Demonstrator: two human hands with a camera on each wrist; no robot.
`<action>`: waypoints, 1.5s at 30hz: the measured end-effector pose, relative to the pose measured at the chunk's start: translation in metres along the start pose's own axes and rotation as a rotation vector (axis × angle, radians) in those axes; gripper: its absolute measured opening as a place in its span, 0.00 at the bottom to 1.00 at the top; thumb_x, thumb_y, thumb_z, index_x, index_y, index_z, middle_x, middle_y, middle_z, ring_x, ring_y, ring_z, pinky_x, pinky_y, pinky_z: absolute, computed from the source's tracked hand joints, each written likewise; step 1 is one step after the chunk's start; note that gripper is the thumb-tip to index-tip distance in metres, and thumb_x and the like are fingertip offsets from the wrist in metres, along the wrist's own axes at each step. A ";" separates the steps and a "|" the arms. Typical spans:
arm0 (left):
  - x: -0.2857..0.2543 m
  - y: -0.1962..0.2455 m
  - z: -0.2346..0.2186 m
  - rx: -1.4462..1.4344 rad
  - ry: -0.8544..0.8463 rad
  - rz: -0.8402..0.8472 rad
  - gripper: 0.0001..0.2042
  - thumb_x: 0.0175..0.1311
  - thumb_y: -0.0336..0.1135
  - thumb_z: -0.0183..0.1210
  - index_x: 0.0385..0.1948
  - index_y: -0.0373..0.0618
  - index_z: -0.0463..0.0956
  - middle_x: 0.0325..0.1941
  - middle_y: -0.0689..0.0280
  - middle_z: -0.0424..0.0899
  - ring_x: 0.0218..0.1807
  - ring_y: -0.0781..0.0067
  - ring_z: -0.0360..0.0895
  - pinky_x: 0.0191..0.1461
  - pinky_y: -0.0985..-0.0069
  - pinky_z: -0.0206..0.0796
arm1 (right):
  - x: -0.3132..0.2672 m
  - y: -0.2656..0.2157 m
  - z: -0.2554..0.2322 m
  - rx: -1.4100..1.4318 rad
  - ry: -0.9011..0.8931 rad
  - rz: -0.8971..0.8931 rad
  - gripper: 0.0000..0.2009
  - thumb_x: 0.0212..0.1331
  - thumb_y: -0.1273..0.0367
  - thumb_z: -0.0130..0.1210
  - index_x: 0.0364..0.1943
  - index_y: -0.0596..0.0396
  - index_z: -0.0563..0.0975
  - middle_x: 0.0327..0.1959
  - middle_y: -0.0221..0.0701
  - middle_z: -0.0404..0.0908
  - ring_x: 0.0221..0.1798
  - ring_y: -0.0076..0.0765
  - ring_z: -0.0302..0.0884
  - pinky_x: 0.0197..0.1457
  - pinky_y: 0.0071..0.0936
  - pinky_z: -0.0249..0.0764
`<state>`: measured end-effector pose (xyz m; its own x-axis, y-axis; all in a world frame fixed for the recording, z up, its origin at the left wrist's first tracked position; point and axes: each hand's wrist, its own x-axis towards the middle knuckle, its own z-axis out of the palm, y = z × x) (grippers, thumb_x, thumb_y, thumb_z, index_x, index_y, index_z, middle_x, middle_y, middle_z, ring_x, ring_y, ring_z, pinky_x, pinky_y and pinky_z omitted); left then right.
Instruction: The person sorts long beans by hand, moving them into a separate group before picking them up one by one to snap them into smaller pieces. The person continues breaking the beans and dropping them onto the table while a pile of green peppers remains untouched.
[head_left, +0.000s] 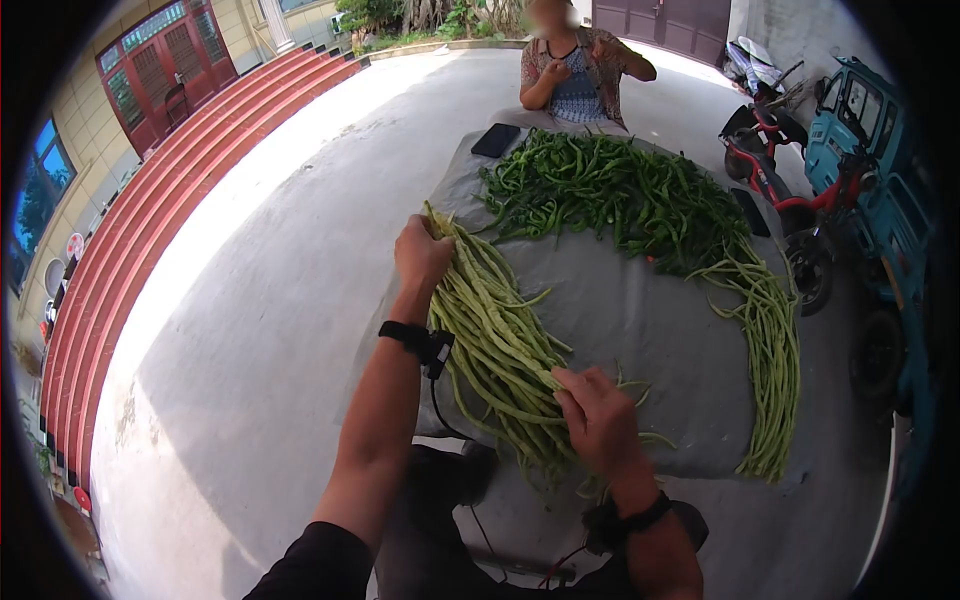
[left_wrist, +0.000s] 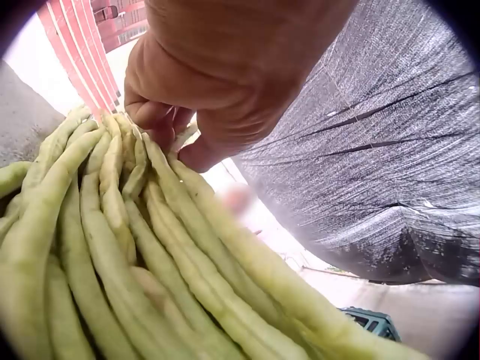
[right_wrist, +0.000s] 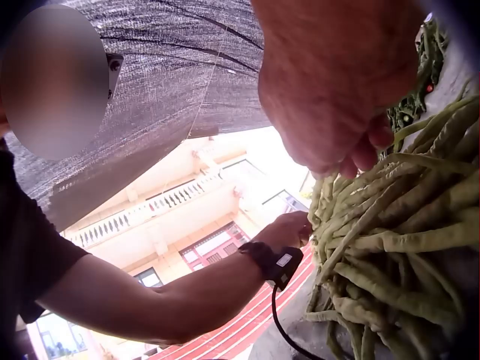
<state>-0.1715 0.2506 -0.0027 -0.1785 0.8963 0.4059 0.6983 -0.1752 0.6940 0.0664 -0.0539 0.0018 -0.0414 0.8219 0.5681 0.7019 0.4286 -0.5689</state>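
A large bunch of pale green long beans [head_left: 495, 320] lies lengthwise along the left side of the grey-covered table [head_left: 660, 340]. My left hand [head_left: 422, 255] grips the bean ends at the far tip of the bunch; in the left wrist view its fingers curl over the gathered ends [left_wrist: 124, 131]. Lower down, my right hand [head_left: 603, 418] pinches beans at the bunch's right edge, thumb and forefinger together. The right wrist view shows this hand [right_wrist: 337, 90] right over the beans [right_wrist: 397, 240], its fingertips partly hidden. Loose bean tips spread out below it.
Green chili peppers [head_left: 610, 195] are heaped at the table's far side. Another bunch of long beans [head_left: 772, 370] lies along the right edge. Dark phones [head_left: 496, 140] rest at the far left and right corners. A person [head_left: 580, 75] sits opposite; a blue vehicle [head_left: 850, 140] stands right.
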 end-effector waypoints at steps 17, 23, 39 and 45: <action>-0.030 -0.015 0.007 0.083 -0.215 0.457 0.15 0.74 0.47 0.61 0.54 0.55 0.88 0.72 0.67 0.82 0.81 0.53 0.67 0.80 0.44 0.49 | -0.013 -0.004 -0.008 -0.106 -0.031 -0.050 0.17 0.61 0.76 0.64 0.54 0.50 0.85 0.38 0.34 0.79 0.40 0.44 0.84 0.40 0.40 0.83; -0.030 -0.001 0.004 0.218 -0.304 0.407 0.21 0.77 0.55 0.55 0.58 0.56 0.88 0.77 0.65 0.79 0.85 0.51 0.60 0.81 0.35 0.40 | -0.016 -0.015 -0.028 -0.078 -0.097 0.005 0.18 0.59 0.77 0.63 0.54 0.49 0.85 0.40 0.34 0.80 0.40 0.44 0.84 0.40 0.40 0.83; -0.045 0.005 -0.001 0.257 -0.176 0.368 0.25 0.74 0.62 0.58 0.64 0.60 0.82 0.82 0.68 0.71 0.89 0.50 0.52 0.84 0.33 0.34 | -0.034 0.004 -0.059 -0.012 -0.098 0.024 0.15 0.59 0.72 0.69 0.51 0.55 0.84 0.47 0.39 0.82 0.51 0.52 0.82 0.57 0.46 0.80; -0.054 -0.009 0.002 0.028 -0.174 0.338 0.29 0.76 0.59 0.57 0.71 0.54 0.76 0.84 0.56 0.66 0.88 0.44 0.51 0.87 0.42 0.40 | -0.040 0.018 -0.072 -0.025 -0.096 0.123 0.17 0.62 0.70 0.68 0.54 0.55 0.82 0.48 0.41 0.82 0.53 0.56 0.83 0.54 0.47 0.80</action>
<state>-0.1666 0.2041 -0.0321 0.1841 0.8458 0.5007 0.7167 -0.4642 0.5205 0.1319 -0.1067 0.0121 -0.0210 0.9002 0.4351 0.7230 0.3142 -0.6152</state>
